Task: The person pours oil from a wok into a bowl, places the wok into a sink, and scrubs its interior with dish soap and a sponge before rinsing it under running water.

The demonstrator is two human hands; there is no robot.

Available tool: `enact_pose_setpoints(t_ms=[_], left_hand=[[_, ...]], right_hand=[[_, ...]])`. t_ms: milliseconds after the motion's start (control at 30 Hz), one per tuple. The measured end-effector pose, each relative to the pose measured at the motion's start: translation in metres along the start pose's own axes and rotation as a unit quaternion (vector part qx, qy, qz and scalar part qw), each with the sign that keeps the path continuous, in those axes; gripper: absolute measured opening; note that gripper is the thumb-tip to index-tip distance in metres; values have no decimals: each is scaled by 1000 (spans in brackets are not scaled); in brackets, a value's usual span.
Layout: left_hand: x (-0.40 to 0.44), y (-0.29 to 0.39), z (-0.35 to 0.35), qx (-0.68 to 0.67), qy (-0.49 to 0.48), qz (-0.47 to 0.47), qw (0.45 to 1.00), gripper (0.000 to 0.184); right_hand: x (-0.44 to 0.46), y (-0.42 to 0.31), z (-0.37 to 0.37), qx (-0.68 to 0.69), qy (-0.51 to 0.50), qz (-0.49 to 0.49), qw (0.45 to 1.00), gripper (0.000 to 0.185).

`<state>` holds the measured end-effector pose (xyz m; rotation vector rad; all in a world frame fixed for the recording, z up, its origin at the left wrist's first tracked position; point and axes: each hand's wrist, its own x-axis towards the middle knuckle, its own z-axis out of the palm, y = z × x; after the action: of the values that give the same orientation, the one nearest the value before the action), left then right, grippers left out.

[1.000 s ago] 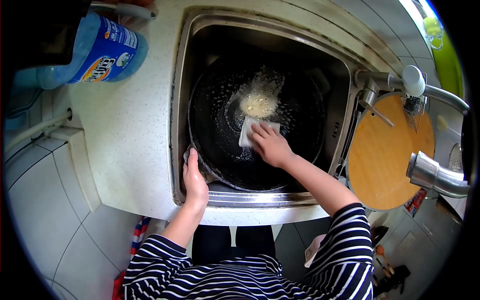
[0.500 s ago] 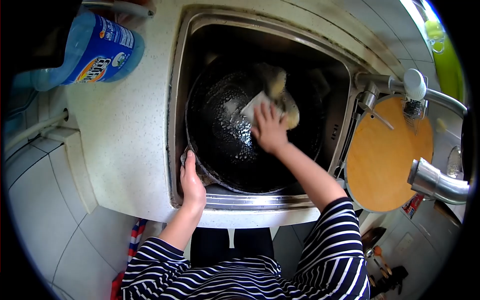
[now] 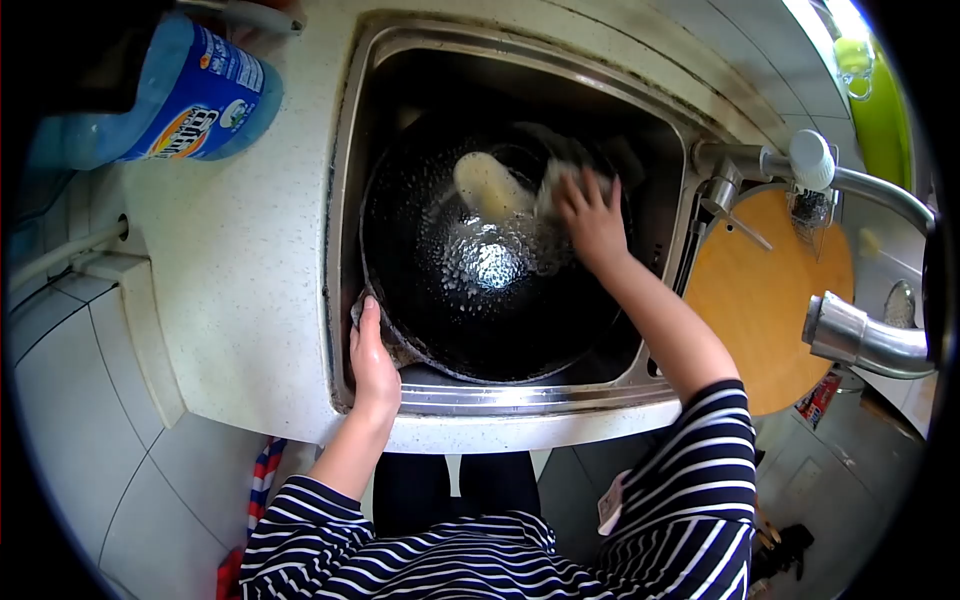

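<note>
Black pan [image 3: 500,340] lies inside the sink [image 3: 520,400], filling most of its basin, and I judge that the wiping of it is in the middle, not finished. With my right hand [image 3: 598,220], its fingers spread, I have a pale cloth [image 3: 556,186] against the inside of the pan, toward the far right part of the sink; the cloth is blurred, so I cannot tell how it is folded. Beside the cloth, nearer to the sink's middle, is a patch of yellowish foam [image 3: 487,185], with many small drops around it, so this part seems to me wetted but not rinsed. Near the sink's front left corner, my left hand [image 3: 374,365] is at the pan's rim, thumb upward; its other fingers are hidden, and I cannot tell how firmly they close. As far as I see, foam and drops are what is left.
</note>
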<state>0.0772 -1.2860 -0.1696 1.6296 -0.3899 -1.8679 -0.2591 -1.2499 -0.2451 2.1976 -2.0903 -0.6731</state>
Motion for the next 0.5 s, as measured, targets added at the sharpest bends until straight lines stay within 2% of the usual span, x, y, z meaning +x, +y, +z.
enact_pose_setpoints(t_ms=[67,100,167,200,267,367,433,500], left_hand=[[0,0,0,4,3,3,1000,64],[0,0,1,6,4,4,1000,64],[-2,2,3,10,12,0,1000,64],[-2,3,4,13,17,-2,1000,64],[0,-1,2,3,5,3,1000,64],[2,-3,-1,6,21,3,1000,55],[2,-2,1,9,33,3,999,52],[-1,1,3,11,35,-1,999,52]], right_hand=[[-45,-15,-3,64,-87,-44,993,53],[-56,-31,-16,113,-181,-51,976,56],[-52,-60,-48,261,-313,-80,910,55],[-47,-76,-44,333,-300,-101,888,55],[-26,-106,-34,382,-182,-130,897,57],[37,-125,-11,279,-25,-77,957,57],[64,-103,-3,290,-7,-24,957,57],[57,-79,5,236,23,1,971,56]])
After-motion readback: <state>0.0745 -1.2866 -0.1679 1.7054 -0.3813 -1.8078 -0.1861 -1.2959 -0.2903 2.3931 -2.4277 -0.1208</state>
